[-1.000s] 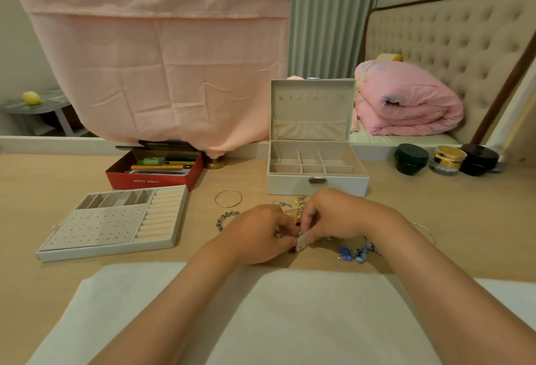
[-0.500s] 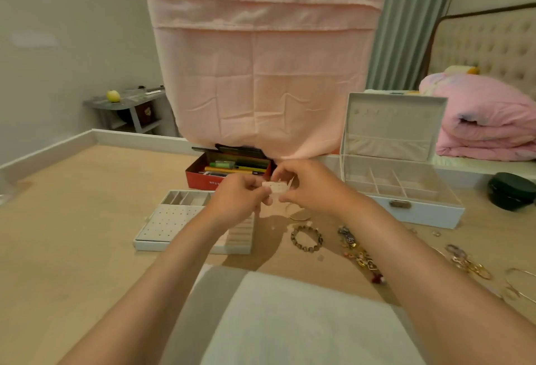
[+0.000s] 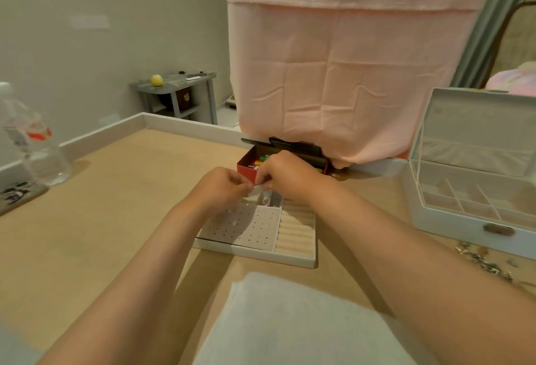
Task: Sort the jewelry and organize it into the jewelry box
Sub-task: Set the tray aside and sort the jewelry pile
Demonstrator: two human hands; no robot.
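A small pale piece (image 3: 259, 188) is pinched between left hand (image 3: 224, 187) and right hand (image 3: 286, 176), held right above the earring tray (image 3: 261, 259) at frame centre.

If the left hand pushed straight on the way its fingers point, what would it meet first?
Probably the right hand: it and the left hand pinch a small pale piece between them. The red box lies behind, depth unclear.

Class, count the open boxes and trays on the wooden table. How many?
3. A red cardboard box of pens, centre back; a grey perforated jewelry tray just before it; a white hinged-lid jewelry box at right. More may be hidden.
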